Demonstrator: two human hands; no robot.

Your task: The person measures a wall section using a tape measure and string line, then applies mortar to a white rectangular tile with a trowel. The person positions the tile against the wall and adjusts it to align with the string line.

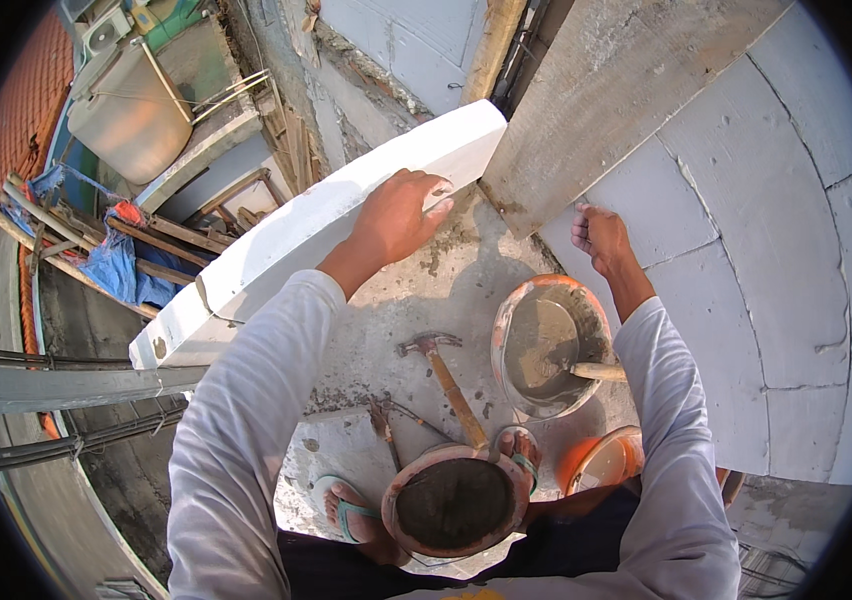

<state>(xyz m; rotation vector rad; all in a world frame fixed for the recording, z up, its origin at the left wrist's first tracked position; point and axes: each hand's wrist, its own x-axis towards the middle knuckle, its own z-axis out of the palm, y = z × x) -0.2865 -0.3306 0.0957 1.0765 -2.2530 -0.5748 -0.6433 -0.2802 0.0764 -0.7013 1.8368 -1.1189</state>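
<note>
My left hand (398, 226) is over the inner edge of a long white block (286, 230) at the left. Its fingers and thumb are curled close together; what they hold, if anything, I cannot make out. On the right, my right hand (603, 240) is closed like a fist in front of the grey block wall (746, 270), just below the lower end of a wooden board (606, 120). Whether something small sits in those fingers is hidden. Between my forearms a claw hammer (453, 390) with a wooden handle lies on the concrete floor (366, 330).
A round basin (502, 335) of wet grey mix has a wooden handle (598, 371) across its rim. Near my feet stand a bucket of dark mortar (396, 505) and an orange bucket (576, 462). A trowel (382, 425) lies beside the hammer. Cables (56, 452) run beyond the left edge.
</note>
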